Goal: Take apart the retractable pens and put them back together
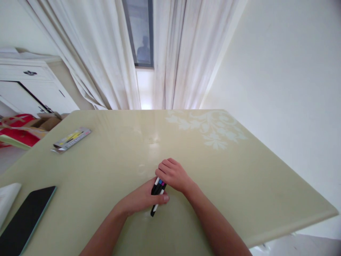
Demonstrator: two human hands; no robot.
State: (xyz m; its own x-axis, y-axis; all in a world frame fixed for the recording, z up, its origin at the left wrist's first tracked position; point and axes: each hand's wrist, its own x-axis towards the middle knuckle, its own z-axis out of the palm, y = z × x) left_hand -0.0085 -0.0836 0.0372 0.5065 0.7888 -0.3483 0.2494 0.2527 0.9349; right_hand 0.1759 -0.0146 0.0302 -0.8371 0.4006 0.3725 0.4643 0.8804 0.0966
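Near the middle of the pale green table (213, 185), my two hands meet around a small bundle of marker pens (157, 188). The pens have black and white bodies, with blue and purple bands at the upper part. My left hand (144, 195) is closed round them from the left, its thumb lying across the front. One pen sticks out below that thumb, its black end low over the table. My right hand (173, 174) curls over the upper ends of the pens, its fingers bent and hiding the tops.
An opened cardboard pen box (71, 139) lies at the table's far left. A dark tablet (28, 218) and a white object (7, 199) rest at the near left. Red bags and boxes (26, 129) stand beyond the left edge; a white wall (298, 106) runs along the right.
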